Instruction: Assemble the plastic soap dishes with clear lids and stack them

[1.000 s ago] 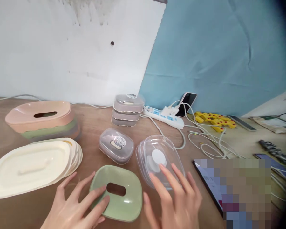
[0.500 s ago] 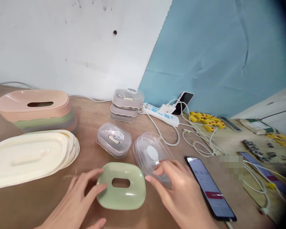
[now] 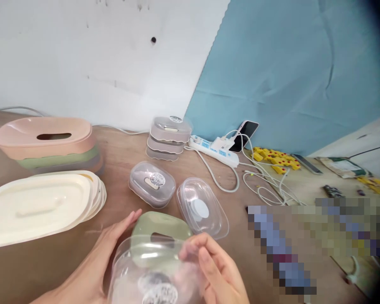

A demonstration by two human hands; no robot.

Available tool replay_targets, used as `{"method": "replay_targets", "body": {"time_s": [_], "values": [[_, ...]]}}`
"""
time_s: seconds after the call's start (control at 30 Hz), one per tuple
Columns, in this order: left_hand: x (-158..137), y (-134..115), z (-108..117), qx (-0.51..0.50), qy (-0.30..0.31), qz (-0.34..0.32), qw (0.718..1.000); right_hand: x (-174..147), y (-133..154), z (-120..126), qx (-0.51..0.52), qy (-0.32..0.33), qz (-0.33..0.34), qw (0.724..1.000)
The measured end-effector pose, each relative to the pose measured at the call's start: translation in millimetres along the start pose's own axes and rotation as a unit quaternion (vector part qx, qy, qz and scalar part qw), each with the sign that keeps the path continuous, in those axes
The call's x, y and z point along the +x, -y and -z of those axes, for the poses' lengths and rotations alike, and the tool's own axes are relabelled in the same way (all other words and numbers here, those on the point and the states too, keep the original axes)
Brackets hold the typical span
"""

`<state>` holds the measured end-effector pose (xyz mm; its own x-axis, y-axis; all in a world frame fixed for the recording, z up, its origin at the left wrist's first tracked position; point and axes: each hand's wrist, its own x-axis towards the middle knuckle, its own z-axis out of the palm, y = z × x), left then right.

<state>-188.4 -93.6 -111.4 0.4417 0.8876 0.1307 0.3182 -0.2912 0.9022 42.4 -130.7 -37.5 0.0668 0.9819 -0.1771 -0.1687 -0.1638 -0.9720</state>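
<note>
A clear plastic lid [image 3: 126,270] with a round printed sticker is pinched at its right side by my right hand [image 3: 218,270]. It hangs tilted over the front of a light green tissue box cover [image 3: 148,223], whose oval slot shows behind its edge. My left hand [image 3: 95,257] rests along the left of the green cover with fingers stretched out; whether it touches the cover or the lid I cannot tell. More clear lids [image 3: 213,219] lie nested just behind my right hand, with a white oval visible in them.
A mauve box with a clear lid [image 3: 139,183] sits behind the green cover, and a stack of similar boxes [image 3: 164,147] stands farther back. On the left are cream lids [image 3: 50,202] and stacked larger covers [image 3: 15,135]. A power strip [image 3: 205,145] with cables lies right.
My right hand has lifted one clear lid off the nested ones and brought it left and toward me over the green cover. My left hand's fingers have straightened beside the cover.
</note>
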Motion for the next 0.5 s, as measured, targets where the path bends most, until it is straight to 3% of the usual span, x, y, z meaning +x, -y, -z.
{"method": "replay_targets", "body": {"time_s": [0.07, 0.13, 0.2, 0.27, 0.37, 0.5], "values": [[0.1, -0.9, 0.3, -0.005, 0.011, -0.007, 1.0, 2.5, -5.8, -2.6, 0.03, -0.05, -0.09, 0.994], [1.2, -3.3, 1.4, -0.002, 0.011, -0.012, 1.0, 0.7, -10.1, -4.2, 0.033, -0.066, -0.113, 0.991], [3.1, -6.7, 2.8, 0.003, 0.012, -0.02, 1.0, -3.1, -13.5, -3.9, 0.003, -0.048, -0.067, 0.997], [5.1, -10.0, 4.4, 0.001, 0.016, -0.025, 1.0, -6.1, -17.1, -1.9, -0.078, -0.011, 0.027, 0.997], [7.3, -12.9, 6.0, -0.002, 0.026, -0.026, 0.999, -6.5, -23.1, 1.8, -0.215, 0.03, 0.139, 0.966], [8.7, -11.3, 5.0, 0.013, 0.028, -0.027, 0.999, -1.9, -29.8, 6.6, -0.303, 0.043, 0.201, 0.931]]}}
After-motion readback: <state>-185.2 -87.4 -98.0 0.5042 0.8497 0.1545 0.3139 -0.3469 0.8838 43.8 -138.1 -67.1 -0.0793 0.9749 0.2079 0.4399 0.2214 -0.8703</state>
